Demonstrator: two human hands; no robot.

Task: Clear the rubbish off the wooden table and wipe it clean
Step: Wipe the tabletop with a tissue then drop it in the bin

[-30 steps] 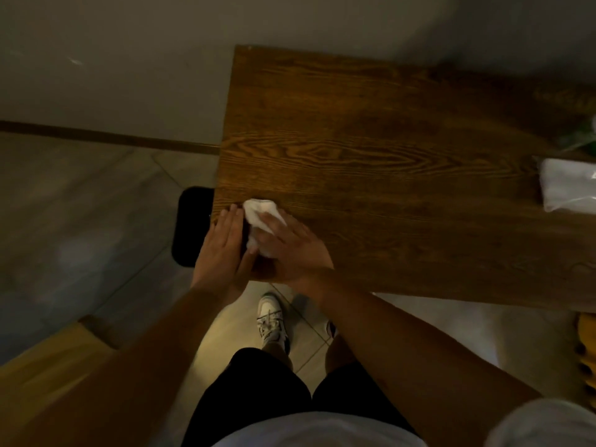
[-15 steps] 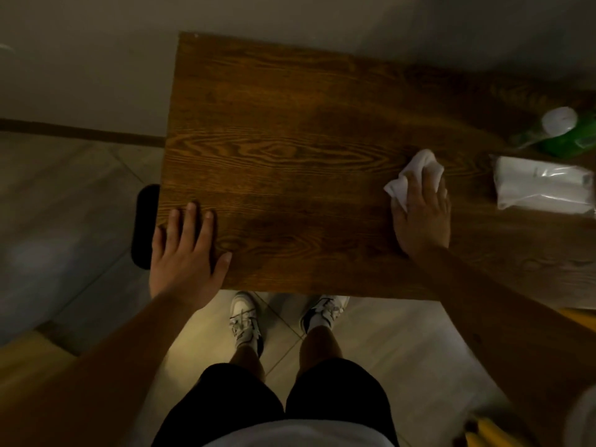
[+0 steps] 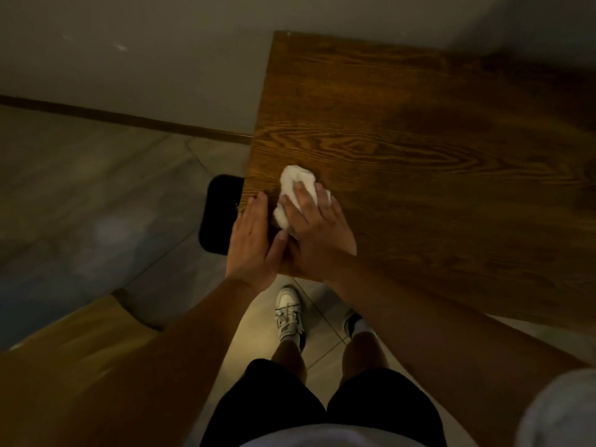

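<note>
The dark wooden table (image 3: 435, 150) fills the upper right of the head view. At its near left corner my right hand (image 3: 319, 233) presses a crumpled white tissue (image 3: 295, 185) flat onto the tabletop, fingers spread over it. My left hand (image 3: 251, 243) lies flat at the table's left edge, fingers together, right beside the tissue, its thumb touching my right hand. It holds nothing.
A black bin (image 3: 221, 217) stands on the floor just below the table's left edge, by my left hand. A yellowish wooden seat (image 3: 64, 350) is at lower left. My feet in white shoes (image 3: 288, 312) stand on the tiled floor under the table's near edge.
My right hand has swept the tissue from the right part of the table back to the near left corner. My left hand stays at the left edge. The packet and bottle have left the view.
</note>
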